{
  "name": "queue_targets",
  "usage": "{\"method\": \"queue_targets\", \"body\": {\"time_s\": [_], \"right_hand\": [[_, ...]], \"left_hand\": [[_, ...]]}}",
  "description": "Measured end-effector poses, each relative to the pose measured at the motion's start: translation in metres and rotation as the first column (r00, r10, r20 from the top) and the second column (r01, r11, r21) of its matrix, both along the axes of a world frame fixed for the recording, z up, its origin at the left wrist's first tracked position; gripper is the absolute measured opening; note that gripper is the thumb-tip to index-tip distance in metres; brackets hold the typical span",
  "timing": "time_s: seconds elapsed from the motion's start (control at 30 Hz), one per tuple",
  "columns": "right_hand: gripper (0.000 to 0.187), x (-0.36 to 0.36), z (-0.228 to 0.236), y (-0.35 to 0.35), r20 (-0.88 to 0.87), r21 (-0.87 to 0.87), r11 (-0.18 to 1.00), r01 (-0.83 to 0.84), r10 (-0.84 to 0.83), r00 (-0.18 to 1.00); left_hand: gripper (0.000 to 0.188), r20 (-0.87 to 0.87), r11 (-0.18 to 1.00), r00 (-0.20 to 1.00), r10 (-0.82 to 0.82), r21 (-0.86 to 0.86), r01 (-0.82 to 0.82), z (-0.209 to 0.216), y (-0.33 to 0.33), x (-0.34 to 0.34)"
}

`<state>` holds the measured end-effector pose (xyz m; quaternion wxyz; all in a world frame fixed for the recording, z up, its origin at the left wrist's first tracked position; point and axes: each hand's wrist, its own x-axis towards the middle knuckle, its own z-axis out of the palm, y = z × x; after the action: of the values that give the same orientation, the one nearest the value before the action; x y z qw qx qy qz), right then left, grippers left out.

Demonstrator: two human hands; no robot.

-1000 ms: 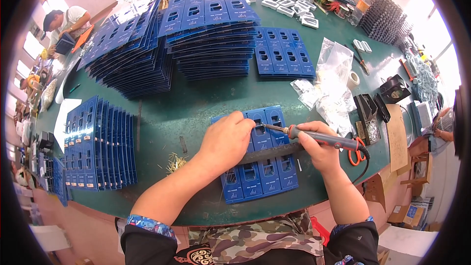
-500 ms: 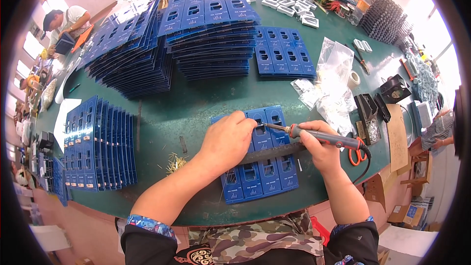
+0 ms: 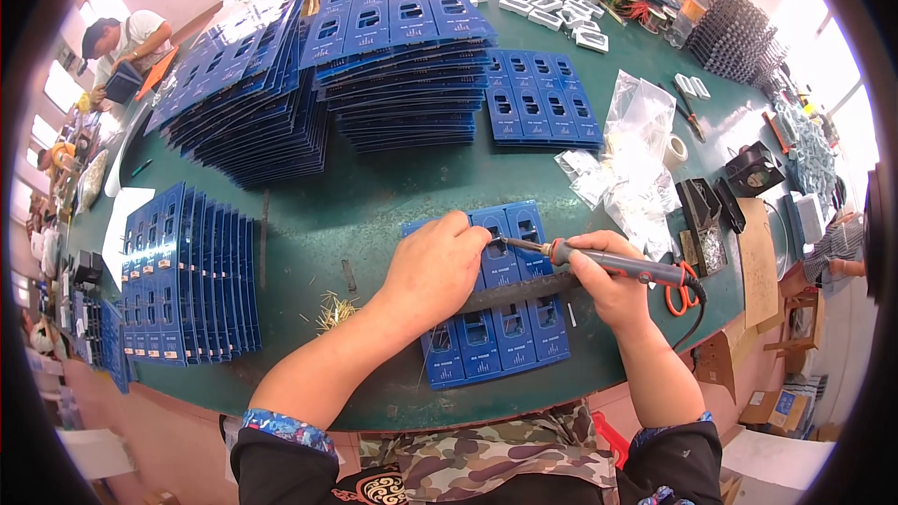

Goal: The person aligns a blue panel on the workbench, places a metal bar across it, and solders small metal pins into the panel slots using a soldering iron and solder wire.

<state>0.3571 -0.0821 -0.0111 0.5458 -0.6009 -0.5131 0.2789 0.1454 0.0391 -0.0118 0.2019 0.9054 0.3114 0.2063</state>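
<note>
A blue circuit board panel with rectangular cutouts lies on the green table in front of me. Across its middle runs a dark strip. My right hand grips a grey and red soldering iron, its tip pointing left at a cutout in the panel's upper half. Close beside that tip, my left hand rests over the panel's left side with thumb and fingers pinched together. Whatever is between those fingertips is too small and hidden to make out.
Tall stacks of blue panels stand at the back, and more panels stand upright at left. Wire clippings lie near my left forearm. At right are plastic bags, a black open box and orange-handled scissors.
The iron's tip has shifted very slightly at the same cutout. Both hands hold nearly the same position, and the panel has not moved.
</note>
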Motion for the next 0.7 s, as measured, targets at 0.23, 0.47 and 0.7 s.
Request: {"method": "queue_targets", "body": {"time_s": [0.23, 0.47, 0.7], "right_hand": [[0.015, -0.0015, 0.0015, -0.0004, -0.104, 0.026, 1.000, 0.004, -0.001, 0.995], [0.014, -0.0020, 0.0028, 0.0003, -0.039, 0.040, 0.999, -0.012, 0.013, 0.999], [0.015, -0.0007, 0.0045, 0.0002, -0.008, 0.020, 0.999, -0.025, 0.026, 1.000]], "left_hand": [[0.012, 0.029, 1.000, 1.000, 0.010, -0.018, -0.009, 0.0001, -0.0001, -0.0016], [0.012, 0.031, 1.000, 0.999, 0.008, 0.004, -0.009, -0.0002, -0.0003, -0.0008], [0.011, 0.044, 1.000, 0.999, -0.005, 0.002, 0.005, -0.0014, 0.0003, -0.0001]]}}
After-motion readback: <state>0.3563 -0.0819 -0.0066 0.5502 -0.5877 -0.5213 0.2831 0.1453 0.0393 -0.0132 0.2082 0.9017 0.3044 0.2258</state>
